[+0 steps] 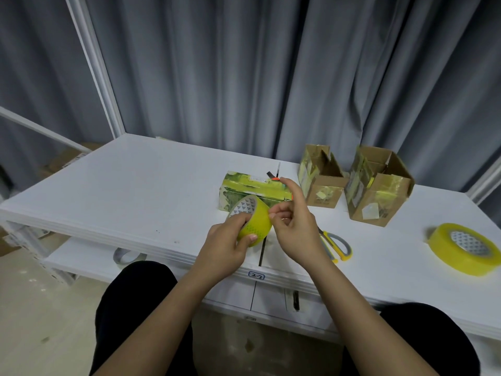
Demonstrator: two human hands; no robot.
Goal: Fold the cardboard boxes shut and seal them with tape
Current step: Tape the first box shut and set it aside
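My left hand [226, 246] grips a roll of yellow tape [254, 221] above the near edge of the white table [122, 185]. My right hand [294, 229] pinches the roll's outer edge on its right side, index finger raised. Just behind the roll lies a closed box [252, 187] covered in yellow tape. Two brown cardboard boxes [321, 179] [379, 185] stand open at the back right, with old tape on their sides.
Yellow-handled scissors [337, 246] lie right of my right hand. A second yellow tape roll [465, 248] lies flat at the far right. An orange-tipped cutter [275, 177] sits behind the taped box. Another tape roll [125, 255] rests on the lower shelf.
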